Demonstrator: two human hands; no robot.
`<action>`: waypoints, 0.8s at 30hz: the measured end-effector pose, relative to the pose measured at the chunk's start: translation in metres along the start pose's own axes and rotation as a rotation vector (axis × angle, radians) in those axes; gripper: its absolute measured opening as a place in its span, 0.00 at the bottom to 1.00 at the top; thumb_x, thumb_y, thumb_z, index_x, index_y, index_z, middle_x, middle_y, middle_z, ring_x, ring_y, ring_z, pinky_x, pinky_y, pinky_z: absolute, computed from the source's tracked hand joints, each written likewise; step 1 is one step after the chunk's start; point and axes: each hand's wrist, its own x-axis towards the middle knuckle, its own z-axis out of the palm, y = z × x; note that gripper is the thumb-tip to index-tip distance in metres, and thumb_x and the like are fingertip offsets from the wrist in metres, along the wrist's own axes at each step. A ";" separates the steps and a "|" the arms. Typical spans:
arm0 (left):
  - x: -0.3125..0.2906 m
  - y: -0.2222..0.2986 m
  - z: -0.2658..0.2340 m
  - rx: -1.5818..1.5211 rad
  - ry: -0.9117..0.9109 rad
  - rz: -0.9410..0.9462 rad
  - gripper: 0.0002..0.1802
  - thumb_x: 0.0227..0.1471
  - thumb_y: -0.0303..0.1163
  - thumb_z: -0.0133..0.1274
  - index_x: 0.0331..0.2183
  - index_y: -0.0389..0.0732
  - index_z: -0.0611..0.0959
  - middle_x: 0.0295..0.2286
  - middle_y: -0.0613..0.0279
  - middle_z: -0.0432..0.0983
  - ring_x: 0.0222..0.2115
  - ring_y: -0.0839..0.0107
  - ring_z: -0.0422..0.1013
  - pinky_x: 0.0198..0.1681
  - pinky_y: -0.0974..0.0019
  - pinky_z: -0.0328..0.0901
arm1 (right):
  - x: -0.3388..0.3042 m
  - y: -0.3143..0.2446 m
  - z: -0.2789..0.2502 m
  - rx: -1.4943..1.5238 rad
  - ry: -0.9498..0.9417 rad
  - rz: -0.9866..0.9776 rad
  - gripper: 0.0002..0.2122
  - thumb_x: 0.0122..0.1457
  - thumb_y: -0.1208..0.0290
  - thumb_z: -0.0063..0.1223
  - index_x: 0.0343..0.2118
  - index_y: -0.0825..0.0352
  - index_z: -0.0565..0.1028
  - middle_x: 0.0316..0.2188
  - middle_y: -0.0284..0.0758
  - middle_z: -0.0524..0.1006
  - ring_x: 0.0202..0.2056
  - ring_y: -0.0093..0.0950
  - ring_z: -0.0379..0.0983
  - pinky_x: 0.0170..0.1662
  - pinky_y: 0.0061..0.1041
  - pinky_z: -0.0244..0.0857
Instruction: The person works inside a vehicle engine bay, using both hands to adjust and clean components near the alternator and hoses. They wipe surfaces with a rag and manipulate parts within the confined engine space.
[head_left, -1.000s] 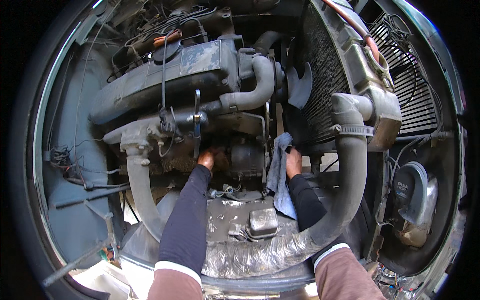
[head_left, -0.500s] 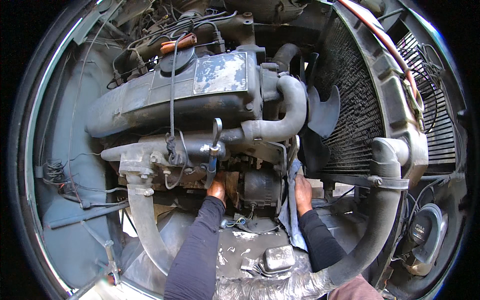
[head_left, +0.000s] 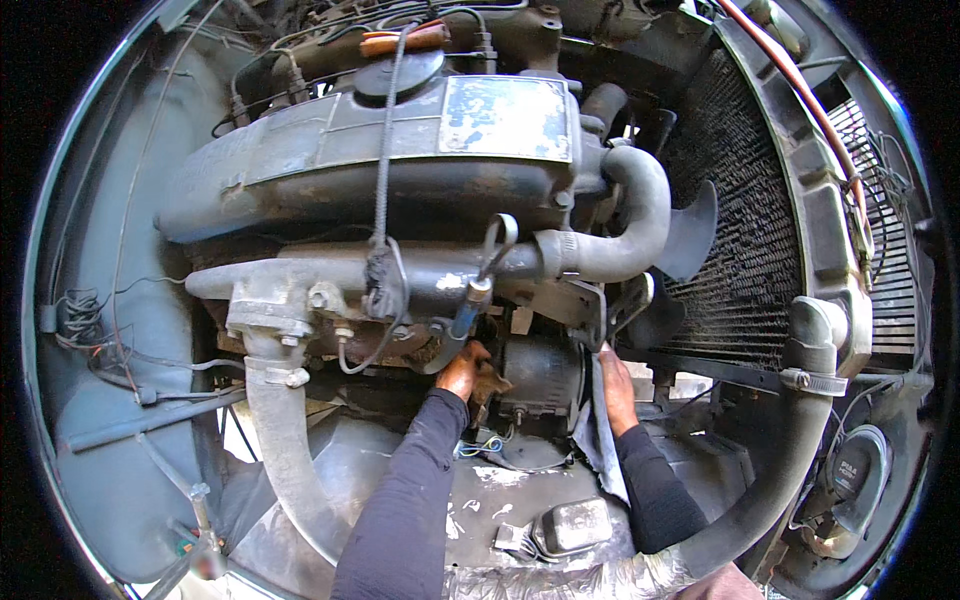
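Below the engine, a dark cylindrical alternator (head_left: 540,375) sits between my two hands. At its left end is my left hand (head_left: 466,370), fingers curled in toward a brownish part; what they grip is hidden. My right hand (head_left: 617,390) is at the alternator's right, pulley side, closed on a grey-blue cloth (head_left: 606,462) that hangs down beside the alternator. Its fingertips are hidden behind the cloth and a slotted metal bracket (head_left: 632,303). Just above my left hand, a dipstick with a looped handle (head_left: 500,240) stands in its tube.
A fan (head_left: 690,235) and the radiator (head_left: 735,180) lie to the right. Thick hoses (head_left: 760,500) curve around the lower right, and another hose (head_left: 280,430) descends at left. A small metal box (head_left: 575,525) rests below the alternator. The large engine block cover (head_left: 370,160) fills the top.
The view has shifted, so the engine appears farther right. More of my left hand's curled fingers show beside the alternator. My right hand stays at the cloth.
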 end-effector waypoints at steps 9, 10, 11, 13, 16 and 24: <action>0.000 -0.011 -0.017 0.016 0.014 -0.210 0.24 0.59 0.41 0.39 0.49 0.35 0.75 0.43 0.47 0.76 0.42 0.54 0.73 0.49 0.55 0.67 | 0.011 0.011 0.003 0.093 0.237 -0.029 0.14 0.61 0.64 0.48 0.43 0.69 0.74 0.34 0.38 0.78 0.38 0.29 0.72 0.46 0.29 0.63; 0.022 -0.039 -0.056 0.198 0.046 -0.112 0.23 0.58 0.39 0.41 0.49 0.35 0.74 0.43 0.45 0.75 0.44 0.52 0.72 0.50 0.56 0.66 | 0.006 -0.005 0.006 -0.023 0.176 0.066 0.13 0.59 0.67 0.46 0.44 0.68 0.74 0.35 0.43 0.79 0.39 0.36 0.75 0.46 0.33 0.65; 0.033 -0.044 -0.060 0.366 -0.022 -0.061 0.24 0.56 0.37 0.41 0.51 0.35 0.73 0.45 0.44 0.74 0.46 0.50 0.70 0.52 0.57 0.64 | 0.007 0.004 -0.001 -0.144 0.237 0.088 0.14 0.57 0.67 0.46 0.43 0.68 0.74 0.36 0.47 0.78 0.40 0.42 0.75 0.46 0.35 0.65; 0.048 -0.046 -0.076 0.701 -0.101 0.080 0.27 0.52 0.34 0.43 0.54 0.36 0.71 0.49 0.40 0.70 0.52 0.47 0.65 0.55 0.58 0.61 | 0.006 0.012 -0.005 -0.295 0.348 0.136 0.16 0.52 0.68 0.45 0.42 0.69 0.74 0.40 0.53 0.76 0.43 0.53 0.71 0.46 0.43 0.65; 0.052 -0.048 -0.091 0.736 0.005 0.061 0.25 0.51 0.32 0.44 0.51 0.34 0.73 0.46 0.40 0.72 0.47 0.48 0.68 0.51 0.57 0.63 | 0.002 0.000 -0.009 -0.191 0.308 0.232 0.17 0.54 0.65 0.46 0.44 0.70 0.75 0.41 0.53 0.76 0.46 0.49 0.72 0.49 0.39 0.65; 0.003 0.008 -0.040 1.249 -0.026 0.514 0.18 0.50 0.30 0.47 0.43 0.34 0.77 0.36 0.38 0.75 0.37 0.42 0.71 0.41 0.51 0.66 | 0.002 -0.025 0.004 0.132 0.050 0.137 0.22 0.64 0.55 0.37 0.42 0.73 0.73 0.40 0.50 0.75 0.45 0.43 0.70 0.51 0.32 0.60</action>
